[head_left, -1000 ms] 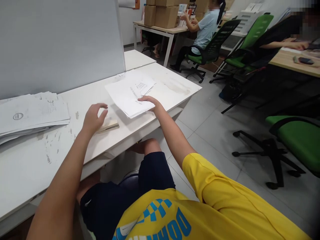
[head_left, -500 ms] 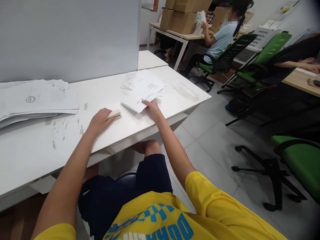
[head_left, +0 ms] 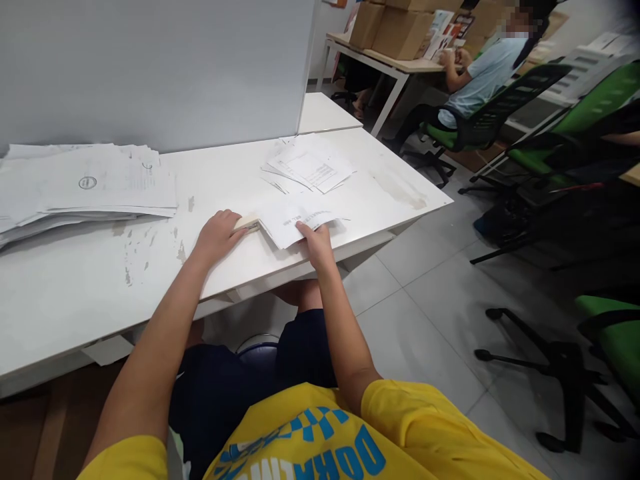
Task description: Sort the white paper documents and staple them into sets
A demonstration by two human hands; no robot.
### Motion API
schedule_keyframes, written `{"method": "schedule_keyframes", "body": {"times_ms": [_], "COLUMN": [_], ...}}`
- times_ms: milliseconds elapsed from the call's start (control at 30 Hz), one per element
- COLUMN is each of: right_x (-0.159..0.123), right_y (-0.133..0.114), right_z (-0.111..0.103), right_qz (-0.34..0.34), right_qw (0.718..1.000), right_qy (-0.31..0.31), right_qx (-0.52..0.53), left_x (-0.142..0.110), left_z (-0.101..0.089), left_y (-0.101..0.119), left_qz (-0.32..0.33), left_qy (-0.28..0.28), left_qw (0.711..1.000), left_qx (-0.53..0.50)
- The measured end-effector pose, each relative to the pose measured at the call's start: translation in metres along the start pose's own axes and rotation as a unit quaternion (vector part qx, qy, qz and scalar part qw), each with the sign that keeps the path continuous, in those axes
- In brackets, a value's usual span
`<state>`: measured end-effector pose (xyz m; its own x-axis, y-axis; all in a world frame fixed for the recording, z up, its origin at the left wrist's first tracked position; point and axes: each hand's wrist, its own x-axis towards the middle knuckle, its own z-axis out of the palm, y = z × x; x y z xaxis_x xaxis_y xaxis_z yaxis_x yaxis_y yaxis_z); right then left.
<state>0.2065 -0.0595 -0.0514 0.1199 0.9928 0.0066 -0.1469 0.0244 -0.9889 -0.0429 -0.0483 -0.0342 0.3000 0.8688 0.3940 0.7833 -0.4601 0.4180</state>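
My left hand point(head_left: 219, 235) is closed around a cream stapler point(head_left: 247, 222) resting on the white table. Between thumb and fingers of my right hand point(head_left: 316, 243) is a folded sheet of printed paper point(head_left: 287, 223). The paper's left edge meets the stapler's front end; whether it lies between the jaws I cannot tell. Just beyond is a loose pile of printed papers point(head_left: 313, 163). My right fingers are partly hidden under the sheet.
A thick stack of papers point(head_left: 115, 183) lies on the left of the table point(head_left: 215, 173), before a grey partition point(head_left: 150, 67). At the back right a person in a light blue shirt point(head_left: 480, 77) sits by cardboard boxes point(head_left: 403, 33). Green chairs point(head_left: 610, 327) stand on the right.
My right hand has brought the paper leftward and nearer, up against the stapler. The left hand keeps its hold on the stapler. The camera view has shifted, and the seated person's hands have lowered.
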Motion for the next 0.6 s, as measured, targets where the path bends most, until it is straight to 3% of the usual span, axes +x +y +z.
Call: {"method": "schedule_keyframes", "body": {"times_ms": [300,600], "right_x": [-0.011,-0.01], "right_y": [-0.006,0.002], "right_z": [0.007,0.004], "right_qz": [0.0,-0.019], "right_qw": [0.984,0.979], "right_qy": [-0.017,0.004], "right_qx": [-0.177,-0.204], "left_x": [-0.003,-0.004], "left_z": [-0.009,-0.008], "left_y": [0.017,0.016], "left_qz": [-0.013,-0.033], "left_qy": [-0.068,-0.073], "left_qw": [0.996,0.996], "left_qx": [0.059,0.038]}}
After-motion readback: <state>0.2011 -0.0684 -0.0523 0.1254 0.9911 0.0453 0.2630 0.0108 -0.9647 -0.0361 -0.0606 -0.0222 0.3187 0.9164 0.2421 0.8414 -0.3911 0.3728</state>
